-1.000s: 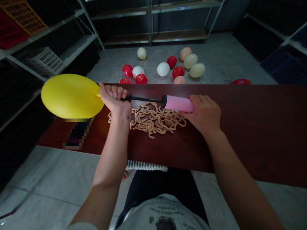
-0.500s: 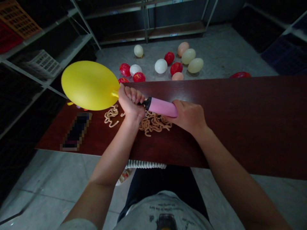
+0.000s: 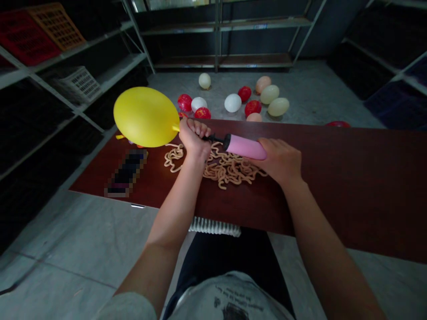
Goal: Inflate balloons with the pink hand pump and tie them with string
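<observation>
My left hand [image 3: 195, 138] is closed around the neck of an inflated yellow balloon [image 3: 146, 116], at the black end of a balloon pump. The balloon sticks out to the left of that fist, above the table. My right hand [image 3: 278, 162] wraps round the far end of the pump's pink barrel [image 3: 246, 147]. Between the hands a stretch of the pump's black rod [image 3: 217, 138] shows. The nozzle inside the balloon neck is hidden by my left fingers. Under the pump lies a pile of tan, wavy, noodle-like strands [image 3: 230, 171] on the dark red table [image 3: 350, 186].
A blurred-out phone-like object [image 3: 126, 173] lies at the table's left. Beyond the far edge, several white, red and peach balloons [image 3: 232, 103] rest on the floor. Metal shelves [image 3: 256, 62] stand behind; a white basket [image 3: 85, 84] and coloured crates [image 3: 56, 29] sit on the left shelves.
The pink barrel and my right hand have drawn away from my left hand, so more black rod shows. The camera view has shifted, and the scene sits further right in it.
</observation>
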A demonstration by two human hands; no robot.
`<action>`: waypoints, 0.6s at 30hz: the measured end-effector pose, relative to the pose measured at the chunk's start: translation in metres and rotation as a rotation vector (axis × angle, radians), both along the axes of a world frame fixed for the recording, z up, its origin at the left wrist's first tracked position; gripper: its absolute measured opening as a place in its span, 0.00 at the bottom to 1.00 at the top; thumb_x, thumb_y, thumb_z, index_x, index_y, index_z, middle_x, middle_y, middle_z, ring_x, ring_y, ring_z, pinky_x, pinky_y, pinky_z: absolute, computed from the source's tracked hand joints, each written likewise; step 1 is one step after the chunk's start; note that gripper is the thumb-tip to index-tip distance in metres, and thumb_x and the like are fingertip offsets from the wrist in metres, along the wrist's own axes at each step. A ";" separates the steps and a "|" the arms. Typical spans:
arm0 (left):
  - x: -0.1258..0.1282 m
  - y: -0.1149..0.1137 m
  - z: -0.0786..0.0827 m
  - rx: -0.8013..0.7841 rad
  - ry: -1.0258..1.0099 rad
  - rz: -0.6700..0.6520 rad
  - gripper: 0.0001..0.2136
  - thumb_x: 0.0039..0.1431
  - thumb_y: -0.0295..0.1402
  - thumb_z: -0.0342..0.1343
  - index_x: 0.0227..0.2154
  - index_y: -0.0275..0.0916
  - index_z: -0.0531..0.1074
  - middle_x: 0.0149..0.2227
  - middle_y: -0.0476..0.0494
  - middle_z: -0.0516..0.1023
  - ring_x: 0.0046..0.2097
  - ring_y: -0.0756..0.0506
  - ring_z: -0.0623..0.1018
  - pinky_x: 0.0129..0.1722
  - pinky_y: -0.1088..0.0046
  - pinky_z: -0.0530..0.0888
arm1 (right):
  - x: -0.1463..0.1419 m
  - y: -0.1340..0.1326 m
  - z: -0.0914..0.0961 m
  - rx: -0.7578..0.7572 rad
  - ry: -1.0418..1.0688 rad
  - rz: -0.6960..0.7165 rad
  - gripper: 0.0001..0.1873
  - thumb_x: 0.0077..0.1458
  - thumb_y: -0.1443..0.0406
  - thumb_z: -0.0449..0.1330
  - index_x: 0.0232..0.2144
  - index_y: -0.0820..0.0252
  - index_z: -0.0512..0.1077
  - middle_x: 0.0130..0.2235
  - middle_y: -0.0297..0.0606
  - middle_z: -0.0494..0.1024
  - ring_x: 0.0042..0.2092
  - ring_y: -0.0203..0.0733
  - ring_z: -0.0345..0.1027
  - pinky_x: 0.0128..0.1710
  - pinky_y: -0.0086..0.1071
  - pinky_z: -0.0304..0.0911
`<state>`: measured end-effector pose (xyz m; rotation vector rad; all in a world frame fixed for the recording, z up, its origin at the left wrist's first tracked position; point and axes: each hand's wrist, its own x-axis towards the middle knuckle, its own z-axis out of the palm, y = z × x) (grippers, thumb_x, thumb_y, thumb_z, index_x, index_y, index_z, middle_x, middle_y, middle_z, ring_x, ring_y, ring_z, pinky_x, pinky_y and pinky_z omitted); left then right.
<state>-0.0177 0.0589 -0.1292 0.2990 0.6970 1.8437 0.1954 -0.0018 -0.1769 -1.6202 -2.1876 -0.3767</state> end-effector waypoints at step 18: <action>-0.008 -0.013 0.012 0.146 -0.016 0.041 0.23 0.67 0.33 0.43 0.16 0.39 0.44 0.14 0.56 0.46 0.14 0.55 0.49 0.17 0.75 0.53 | 0.041 0.003 -0.004 0.103 -0.005 -0.151 0.21 0.53 0.55 0.58 0.45 0.61 0.71 0.41 0.48 0.77 0.41 0.54 0.67 0.40 0.41 0.56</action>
